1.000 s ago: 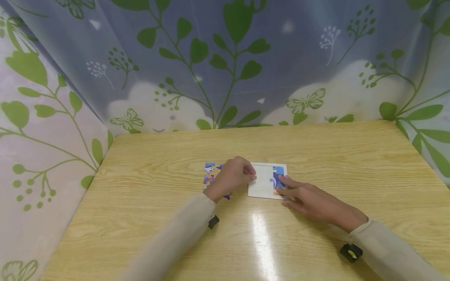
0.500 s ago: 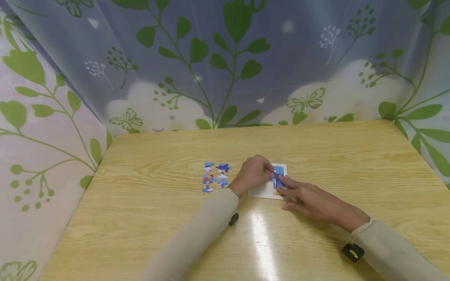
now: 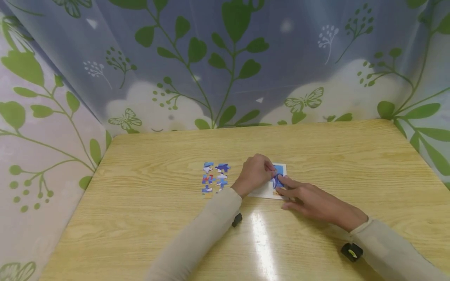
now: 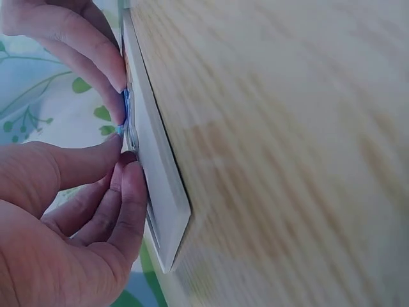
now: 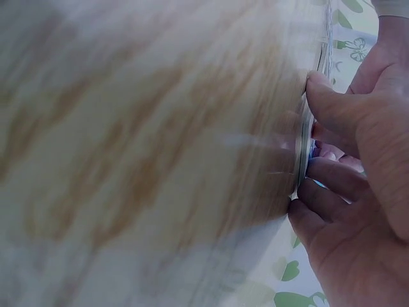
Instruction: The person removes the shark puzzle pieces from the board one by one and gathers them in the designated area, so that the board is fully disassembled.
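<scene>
In the head view, a white puzzle tray [image 3: 260, 193] lies on the table, with blue puzzle pieces [image 3: 280, 170] along its right side. My left hand [image 3: 256, 171] is over the tray. Its thumb and fingers pinch a small blue puzzle piece [image 4: 121, 129] at the joined pieces' edge; most of that piece is hidden by the fingers. My right hand [image 3: 309, 199] rests on the tray's right side, fingers extended over the placed pieces. In the right wrist view, its thumb and fingertips touch the tray's edge [image 5: 304, 137].
Several loose puzzle pieces [image 3: 208, 179] lie in two columns left of the tray, the lowest partly behind my left sleeve [image 3: 200, 234]. The wooden table [image 3: 140, 203] runs back to a patterned curtain [image 3: 197, 78]. Each wrist carries a black device [image 3: 352, 252].
My left hand has moved right across the tray to the placed pieces, uncovering loose pieces on the left, and has then nearly stopped. The right hand has stayed in place.
</scene>
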A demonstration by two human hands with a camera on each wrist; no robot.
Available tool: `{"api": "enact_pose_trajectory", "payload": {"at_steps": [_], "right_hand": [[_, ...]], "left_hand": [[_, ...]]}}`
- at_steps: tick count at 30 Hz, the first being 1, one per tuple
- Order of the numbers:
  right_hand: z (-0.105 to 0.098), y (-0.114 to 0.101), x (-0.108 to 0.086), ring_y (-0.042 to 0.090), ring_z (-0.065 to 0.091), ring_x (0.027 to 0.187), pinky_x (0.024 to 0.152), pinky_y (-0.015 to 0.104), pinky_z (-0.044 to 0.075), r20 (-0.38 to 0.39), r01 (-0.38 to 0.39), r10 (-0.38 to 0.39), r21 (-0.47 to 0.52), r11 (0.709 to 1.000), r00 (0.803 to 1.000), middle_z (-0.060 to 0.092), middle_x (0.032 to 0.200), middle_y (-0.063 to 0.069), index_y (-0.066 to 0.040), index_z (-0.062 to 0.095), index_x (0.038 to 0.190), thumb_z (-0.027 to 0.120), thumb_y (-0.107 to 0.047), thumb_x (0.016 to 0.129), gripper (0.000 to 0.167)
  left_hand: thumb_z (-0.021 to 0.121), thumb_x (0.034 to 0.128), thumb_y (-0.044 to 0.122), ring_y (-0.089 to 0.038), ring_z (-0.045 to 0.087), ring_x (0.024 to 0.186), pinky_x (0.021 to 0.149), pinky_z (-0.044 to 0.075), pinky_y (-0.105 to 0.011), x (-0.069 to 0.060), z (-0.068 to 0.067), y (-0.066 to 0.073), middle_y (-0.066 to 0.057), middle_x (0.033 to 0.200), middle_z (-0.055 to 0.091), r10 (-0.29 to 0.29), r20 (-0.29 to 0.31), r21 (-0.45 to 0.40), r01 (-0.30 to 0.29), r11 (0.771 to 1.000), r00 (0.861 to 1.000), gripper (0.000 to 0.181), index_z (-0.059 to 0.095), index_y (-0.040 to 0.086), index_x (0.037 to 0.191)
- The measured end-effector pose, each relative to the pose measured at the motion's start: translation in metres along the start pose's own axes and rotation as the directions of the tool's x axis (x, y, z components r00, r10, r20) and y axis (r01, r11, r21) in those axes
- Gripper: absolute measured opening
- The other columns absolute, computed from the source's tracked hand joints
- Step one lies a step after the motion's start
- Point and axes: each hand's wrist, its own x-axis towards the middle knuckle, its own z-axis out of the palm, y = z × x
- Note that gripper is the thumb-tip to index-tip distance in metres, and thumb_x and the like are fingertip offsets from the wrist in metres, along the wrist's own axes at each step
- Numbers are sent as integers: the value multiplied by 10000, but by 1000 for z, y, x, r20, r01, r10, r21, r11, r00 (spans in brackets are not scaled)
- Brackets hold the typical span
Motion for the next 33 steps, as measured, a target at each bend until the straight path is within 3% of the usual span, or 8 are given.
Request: {"api": "enact_pose_trajectory", "payload": {"at_steps": [6,12,22,33], "right_hand": [[0,-1,1,479,428,1341,1009,511,466,0,-7,7,1,1000,1000,335,1533,312,80,540,1374,685,-195,979,502],[-1,-2,1,485,442,1332,1012,516,462,-3,-8,8,-13,1000,1000,338,1532,313,76,547,1371,685,-203,979,500],[-1,-2,0,491,441,1333,1019,532,452,-9,-18,18,-23,1000,1000,362,1518,319,74,551,1368,705,-199,962,512],[-1,-3,1,489,427,1343,1017,522,451,-12,-8,7,-25,1000,1000,356,1516,329,92,544,1362,711,-183,954,519]], "left_hand": [[792,885,114,-73,638,706,646,496,-189,-1,0,-1,1,816,735,-25,-29,-19,24,1000,999,53,783,65,900],[777,888,109,-73,648,755,689,518,-214,-4,-5,-7,16,841,737,4,-66,-36,-6,999,998,37,784,73,894],[768,901,132,-139,643,827,727,531,-292,-17,-30,-23,-2,893,723,-29,-85,-83,22,996,996,58,771,73,902],[759,898,114,-169,658,819,735,553,-330,-32,-57,-48,-25,905,733,-64,-105,-28,61,998,992,41,772,81,878]]}}
